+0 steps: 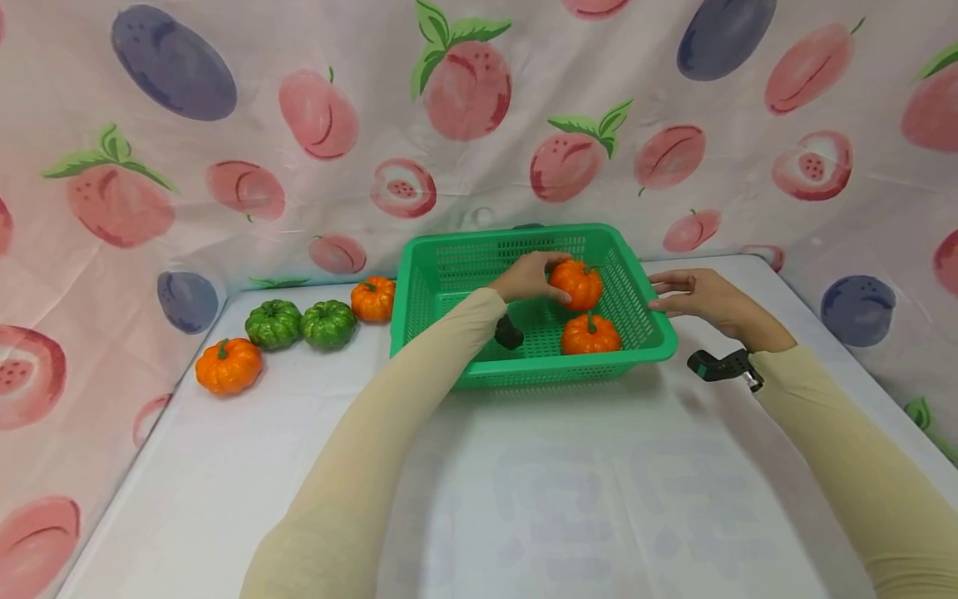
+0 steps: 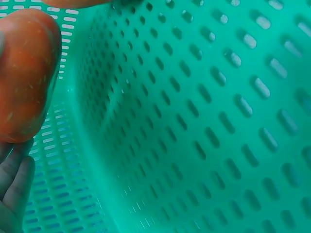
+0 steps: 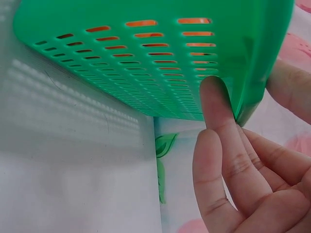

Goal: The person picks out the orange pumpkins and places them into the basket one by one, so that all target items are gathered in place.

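In the head view, my left hand (image 1: 530,277) reaches into the green plastic basket (image 1: 524,374) and holds an orange pumpkin (image 1: 580,283), thumb on its near side. The left wrist view shows that pumpkin (image 2: 26,77) beside the perforated basket wall (image 2: 194,107). A second orange pumpkin (image 1: 590,336) sits in the basket, just in front of the held one. My right hand (image 1: 707,301) grips the basket's right rim. In the right wrist view, fingers (image 3: 218,107) lie under the rim against the outer wall, with the thumb on the other side.
Left of the basket, two green pumpkins (image 1: 329,324) stand side by side, an orange pumpkin (image 1: 372,299) near the basket and another orange pumpkin (image 1: 229,366) farther left. All rest on the white table (image 1: 524,499). A fruit-print cloth (image 1: 479,191) hangs behind the table.
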A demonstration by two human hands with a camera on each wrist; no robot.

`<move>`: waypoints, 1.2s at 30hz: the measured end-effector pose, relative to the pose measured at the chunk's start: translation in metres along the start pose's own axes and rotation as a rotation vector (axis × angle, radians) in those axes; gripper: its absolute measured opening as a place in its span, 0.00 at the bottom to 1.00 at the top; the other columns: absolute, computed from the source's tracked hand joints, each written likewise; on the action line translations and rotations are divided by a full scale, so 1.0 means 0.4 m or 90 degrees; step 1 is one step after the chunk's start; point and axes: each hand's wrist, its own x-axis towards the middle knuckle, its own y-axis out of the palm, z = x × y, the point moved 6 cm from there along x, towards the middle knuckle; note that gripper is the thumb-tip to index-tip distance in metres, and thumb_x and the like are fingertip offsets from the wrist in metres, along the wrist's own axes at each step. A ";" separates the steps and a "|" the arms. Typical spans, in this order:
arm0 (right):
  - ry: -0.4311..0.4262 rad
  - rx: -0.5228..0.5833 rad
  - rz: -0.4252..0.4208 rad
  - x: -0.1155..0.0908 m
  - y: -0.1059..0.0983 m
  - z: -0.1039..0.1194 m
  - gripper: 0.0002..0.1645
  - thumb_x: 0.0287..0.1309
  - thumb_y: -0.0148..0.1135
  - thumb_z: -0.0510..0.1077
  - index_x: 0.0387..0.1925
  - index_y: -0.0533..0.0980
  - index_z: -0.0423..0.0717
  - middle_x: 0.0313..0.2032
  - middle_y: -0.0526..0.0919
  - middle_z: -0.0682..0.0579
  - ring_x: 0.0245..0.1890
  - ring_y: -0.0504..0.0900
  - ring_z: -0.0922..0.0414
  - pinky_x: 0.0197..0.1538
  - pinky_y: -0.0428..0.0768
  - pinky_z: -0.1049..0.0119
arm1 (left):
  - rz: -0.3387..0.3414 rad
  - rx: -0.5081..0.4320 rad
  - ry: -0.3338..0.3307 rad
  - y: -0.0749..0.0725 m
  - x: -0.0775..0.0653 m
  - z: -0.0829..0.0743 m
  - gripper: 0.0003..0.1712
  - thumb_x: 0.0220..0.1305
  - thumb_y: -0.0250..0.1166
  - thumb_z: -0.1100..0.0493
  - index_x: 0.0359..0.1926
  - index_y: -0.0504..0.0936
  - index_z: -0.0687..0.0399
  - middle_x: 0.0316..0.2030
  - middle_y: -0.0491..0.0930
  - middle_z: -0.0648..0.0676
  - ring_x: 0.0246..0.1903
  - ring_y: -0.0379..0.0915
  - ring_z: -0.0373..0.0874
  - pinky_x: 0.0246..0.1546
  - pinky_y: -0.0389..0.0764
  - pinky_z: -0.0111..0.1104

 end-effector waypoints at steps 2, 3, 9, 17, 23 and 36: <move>0.000 0.000 0.000 0.000 0.000 0.000 0.40 0.61 0.60 0.50 0.67 0.58 0.34 0.62 0.67 0.32 0.39 0.73 0.76 0.50 0.81 0.68 | 0.005 0.001 -0.001 0.002 0.002 0.001 0.45 0.53 0.71 0.54 0.70 0.60 0.54 0.66 0.66 0.54 0.64 0.64 0.45 0.62 0.71 0.33; 0.000 0.001 0.000 -0.001 0.000 0.001 0.40 0.61 0.60 0.50 0.67 0.58 0.34 0.62 0.67 0.32 0.39 0.73 0.76 0.49 0.81 0.69 | 0.008 0.001 -0.003 0.004 0.004 0.003 0.45 0.53 0.71 0.54 0.70 0.60 0.54 0.66 0.66 0.54 0.64 0.64 0.45 0.62 0.71 0.33; -0.003 0.003 -0.001 -0.002 0.000 0.004 0.40 0.61 0.60 0.50 0.67 0.59 0.34 0.61 0.67 0.32 0.39 0.74 0.76 0.46 0.80 0.75 | 0.026 0.010 -0.003 0.013 0.012 0.004 0.46 0.53 0.72 0.55 0.70 0.60 0.55 0.67 0.65 0.55 0.64 0.64 0.46 0.63 0.70 0.33; 0.000 -0.003 -0.004 -0.002 0.000 0.005 0.40 0.61 0.60 0.50 0.67 0.59 0.34 0.61 0.68 0.33 0.39 0.74 0.74 0.52 0.81 0.62 | 0.048 0.031 -0.008 0.028 0.021 0.013 0.45 0.53 0.71 0.55 0.69 0.61 0.55 0.67 0.65 0.54 0.64 0.63 0.46 0.63 0.69 0.33; -0.001 -0.001 -0.005 -0.004 0.001 0.006 0.40 0.61 0.60 0.50 0.67 0.59 0.33 0.61 0.67 0.32 0.39 0.73 0.74 0.52 0.81 0.64 | 0.058 0.030 -0.011 0.035 0.021 0.015 0.45 0.53 0.71 0.55 0.70 0.61 0.54 0.67 0.65 0.54 0.63 0.65 0.46 0.62 0.70 0.33; -0.007 0.002 -0.003 -0.004 0.002 0.008 0.39 0.61 0.60 0.49 0.66 0.59 0.33 0.60 0.68 0.32 0.39 0.74 0.74 0.47 0.81 0.72 | 0.057 0.068 -0.022 0.036 0.024 0.027 0.44 0.54 0.71 0.56 0.70 0.60 0.53 0.67 0.65 0.54 0.64 0.63 0.46 0.63 0.69 0.33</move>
